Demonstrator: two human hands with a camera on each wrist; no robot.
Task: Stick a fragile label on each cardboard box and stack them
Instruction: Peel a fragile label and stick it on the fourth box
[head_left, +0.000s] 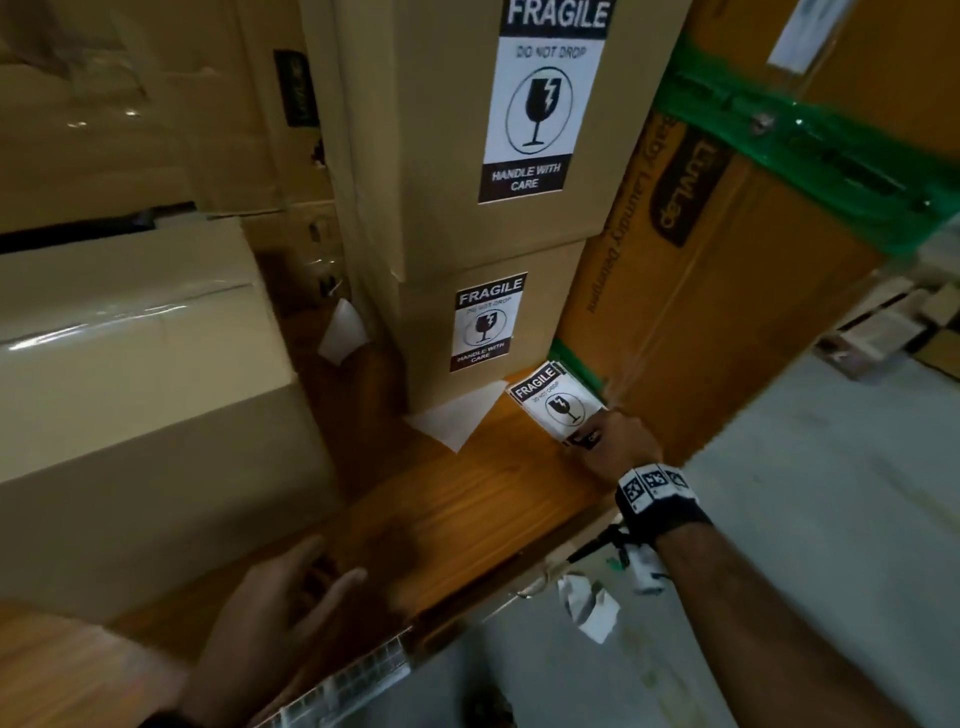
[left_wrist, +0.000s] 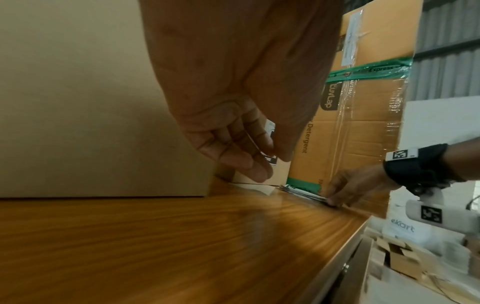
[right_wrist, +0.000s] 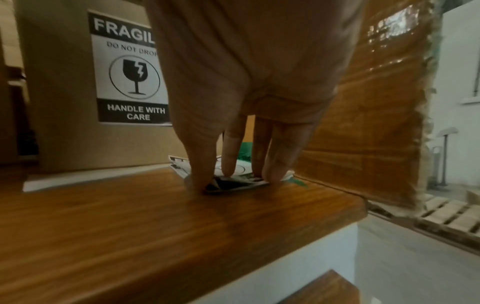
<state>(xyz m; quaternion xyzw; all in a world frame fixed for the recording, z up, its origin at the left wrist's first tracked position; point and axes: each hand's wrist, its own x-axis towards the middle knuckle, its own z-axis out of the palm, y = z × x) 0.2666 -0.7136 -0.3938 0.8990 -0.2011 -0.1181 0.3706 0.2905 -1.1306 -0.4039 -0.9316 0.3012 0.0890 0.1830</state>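
Two plain cardboard boxes stand stacked at the back of the wooden table (head_left: 467, 525). The upper box (head_left: 426, 130) and the lower box (head_left: 431, 332) each carry a black-and-white fragile label on the front. A small stack of loose fragile labels (head_left: 550, 402) lies on the table just right of the lower box. My right hand (head_left: 589, 441) rests on its near end: straight fingers press down while the thumb (right_wrist: 201, 174) lifts a corner of the top label (right_wrist: 228, 183). My left hand (head_left: 332, 571) hovers over the table's front, fingers relaxed, holding nothing. A large unlabelled box (head_left: 130, 374) sits at the left.
An orange shrink-wrapped carton (head_left: 717, 291) with green tape stands right of the labels, against the table edge. White backing sheets (head_left: 457, 415) lie by the lower box. Crumpled paper (head_left: 592, 608) hangs at the table's front edge. Grey floor and a pallet (head_left: 883, 327) lie to the right.
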